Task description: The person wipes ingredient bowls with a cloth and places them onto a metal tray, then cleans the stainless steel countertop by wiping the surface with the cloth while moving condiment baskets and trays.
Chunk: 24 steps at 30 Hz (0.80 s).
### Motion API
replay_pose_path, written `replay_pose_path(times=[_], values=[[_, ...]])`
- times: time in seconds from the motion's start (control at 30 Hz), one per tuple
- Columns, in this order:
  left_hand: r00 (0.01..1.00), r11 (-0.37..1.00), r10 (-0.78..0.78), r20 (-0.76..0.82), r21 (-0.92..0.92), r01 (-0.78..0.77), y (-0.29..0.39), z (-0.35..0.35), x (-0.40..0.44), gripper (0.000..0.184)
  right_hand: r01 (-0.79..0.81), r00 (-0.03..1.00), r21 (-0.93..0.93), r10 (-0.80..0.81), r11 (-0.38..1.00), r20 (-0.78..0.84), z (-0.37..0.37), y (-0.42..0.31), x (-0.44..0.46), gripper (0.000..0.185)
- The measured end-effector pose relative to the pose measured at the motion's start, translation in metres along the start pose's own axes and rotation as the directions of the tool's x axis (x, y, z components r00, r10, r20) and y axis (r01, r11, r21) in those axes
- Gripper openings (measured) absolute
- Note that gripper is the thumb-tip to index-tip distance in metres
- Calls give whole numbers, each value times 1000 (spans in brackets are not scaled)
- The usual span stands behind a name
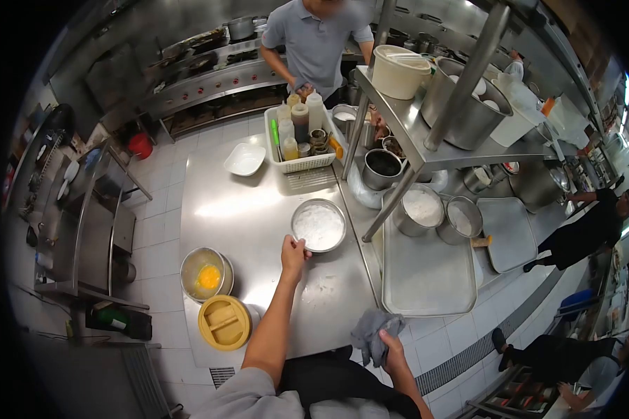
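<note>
My left hand is closed on the near rim of a round metal bowl that stands on the steel table. White powder fills much of this bowl. At the table's front right corner, my right hand is wrapped round a crumpled grey cloth. To the left of my left arm are a metal bowl with yellow egg in it and a tan round lid.
Beyond the powder bowl stand a square white dish and a basket of squeeze bottles. A metal shelf rises at the right, with trays and pots below. A person stands across the table.
</note>
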<state>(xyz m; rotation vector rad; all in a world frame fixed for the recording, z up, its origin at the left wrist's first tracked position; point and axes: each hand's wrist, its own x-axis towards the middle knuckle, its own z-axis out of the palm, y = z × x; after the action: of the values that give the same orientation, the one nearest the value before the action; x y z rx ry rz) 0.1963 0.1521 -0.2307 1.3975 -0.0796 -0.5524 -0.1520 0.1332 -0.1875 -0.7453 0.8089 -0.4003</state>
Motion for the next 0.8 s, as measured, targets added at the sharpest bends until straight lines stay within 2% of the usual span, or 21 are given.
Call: replay_pose_path(times=[0.03, 0.1, 0.17, 0.2, 0.23, 0.27, 0.3, 0.33, 0.37, 0.4, 0.43, 0.5, 0.53, 0.57, 0.63, 0.67, 0.73, 0.8], values=[[998, 1000, 15, 59, 26, -17, 4, -2, -4, 19, -5, 1000, 2, 5, 1000, 10, -2, -3, 0, 52], [999, 1000, -10, 48, 0, 10, 3, -7, -11, 20, -77, 994, 60, 71, 995, 88, -5, -15, 1, 50], [999, 987, 20, 33, 158, -25, -14, -23, -14, 20, -78, 993, 32, 75, 996, 86, -5, -19, -5, 50], [994, 989, 35, 99, 140, -49, -4, -21, -33, 20, 5, 996, -17, -3, 1000, 90, -5, -20, 5, 49], [999, 985, 0, 53, 175, -10, 4, -15, -51, 19, 80, 993, -56, -75, 995, 87, -6, -16, 12, 48], [1000, 983, 23, 5, 183, -23, 0, -20, -49, 18, -33, 992, -98, 44, 995, 116, -16, -18, 13, 47], [998, 981, 30, -49, 191, -20, -10, -32, -56, 17, -63, 992, -99, 73, 993, 103, -24, -8, 3, 47], [1000, 998, -9, 15, 67, 8, -15, -40, -59, 17, -75, 991, -162, 91, 984, 94, -27, -6, 8, 48], [1000, 998, 10, 17, 58, -11, -8, -43, -58, 17, -70, 992, -222, 92, 973, 91, -23, -12, 20, 48], [1000, 991, -20, -17, 132, 22, -8, -49, -68, 17, -138, 976, -278, 177, 951, 124, -22, -18, 22, 50], [997, 978, -51, -55, 200, 61, -10, -54, -82, 17, -140, 977, -285, 179, 948, 115, -27, -16, 23, 50], [997, 989, -73, -12, 131, 74, -2, -54, -89, 17, 16, 987, -527, 70, 850, 143, -30, -11, 52, 54], [996, 985, -90, -6, 149, 90, -4, -57, -96, 17, 40, 994, -575, 25, 817, 104, -27, -16, 62, 59], [995, 981, -102, -6, 165, 102, -6, -62, -103, 18, 38, 993, -586, 36, 810, 113, -25, -25, 78, 62], [991, 978, -129, 16, 166, 125, -11, -65, -117, 18, 161, 987, -648, -112, 745, 116, -1, -45, 103, 54], [992, 974, -123, 8, 191, 119, -13, -64, -127, 18, 219, 976, -602, -177, 768, 129, 10, -51, 118, 51], [992, 968, -127, 12, 217, 122, -17, -70, -139, 18, 312, 942, -737, -298, 600, 156, 34, -67, 143, 50], [988, 968, -122, 95, 232, 97, -24, -76, -146, 19, 302, 947, -849, -241, 434, 213, 63, -86, 160, 56]])
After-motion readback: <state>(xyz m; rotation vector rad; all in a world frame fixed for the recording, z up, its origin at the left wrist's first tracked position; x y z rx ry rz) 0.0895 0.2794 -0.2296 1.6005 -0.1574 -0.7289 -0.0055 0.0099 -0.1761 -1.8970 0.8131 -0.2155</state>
